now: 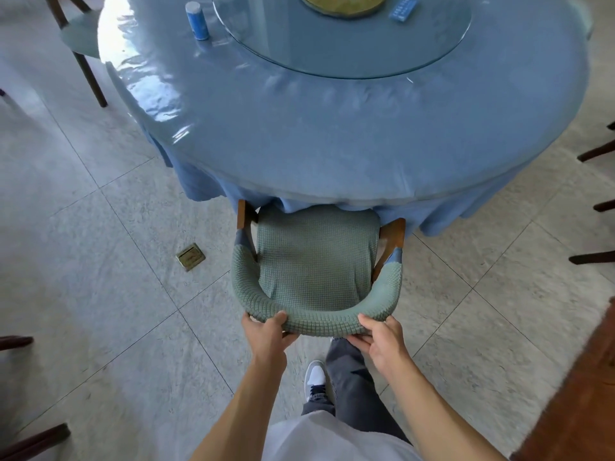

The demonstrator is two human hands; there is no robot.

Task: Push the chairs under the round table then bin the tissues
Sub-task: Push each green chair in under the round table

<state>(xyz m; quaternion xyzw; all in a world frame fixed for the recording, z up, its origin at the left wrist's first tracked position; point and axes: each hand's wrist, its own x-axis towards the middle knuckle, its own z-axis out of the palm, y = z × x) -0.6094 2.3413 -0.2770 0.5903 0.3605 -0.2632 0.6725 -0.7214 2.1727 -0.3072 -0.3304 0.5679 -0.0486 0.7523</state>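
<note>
At the counter's (299, 144) near edge, left hand (266, 334) and right hand (382, 341) grasp the chair (316, 254) backrest. Chair-pushing step under way; seat partly under. Next, judged: push straight forward.

The chair (316, 261) wears a sage-green waffle-textured cover over brown wood arms (blue cloth at the arm ends). A light blue cloth (332, 134) drapes the round surface. The floor (100, 294) is pale grey marbled tile, with a brass plate (190, 256) set in it.
</note>
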